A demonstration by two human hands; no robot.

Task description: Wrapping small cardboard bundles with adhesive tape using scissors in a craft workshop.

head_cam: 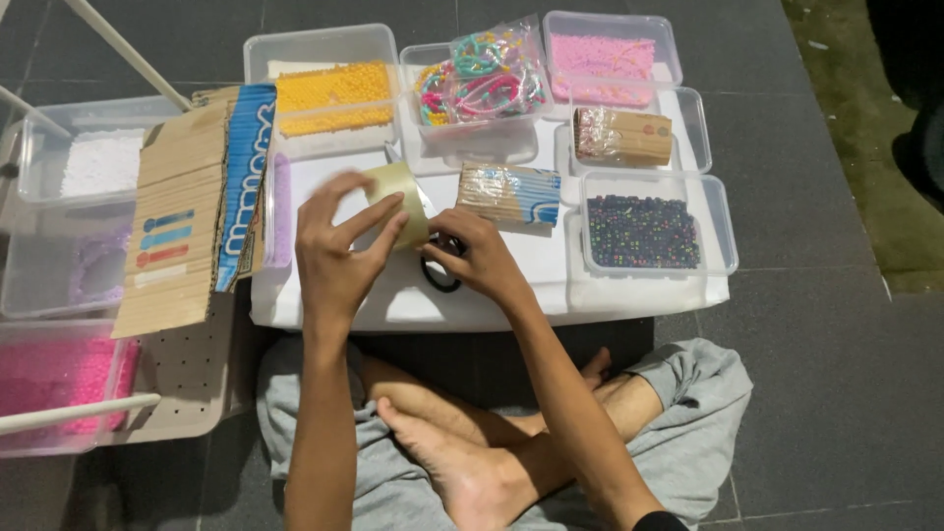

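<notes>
both hands share a tape roll (398, 202) over the white tabletop (590, 295): left hand (339, 246) grip closed on its rim, right hand (482, 258) at 4 o'clock pinching it, over scissors (440, 275); dark beads tub (644, 231) at 3 o'clock.

Grey tiled floor (816, 197) carries white board (629, 285); clear bead tubs (723, 236) on board, more tubs (39, 285) on floor.

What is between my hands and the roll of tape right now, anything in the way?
Nothing visible. The left hand already grips the roll of clear tape, and the right hand meets its lower edge. Black scissors lie under the right hand on the white tray, not between hands and tape.
</notes>
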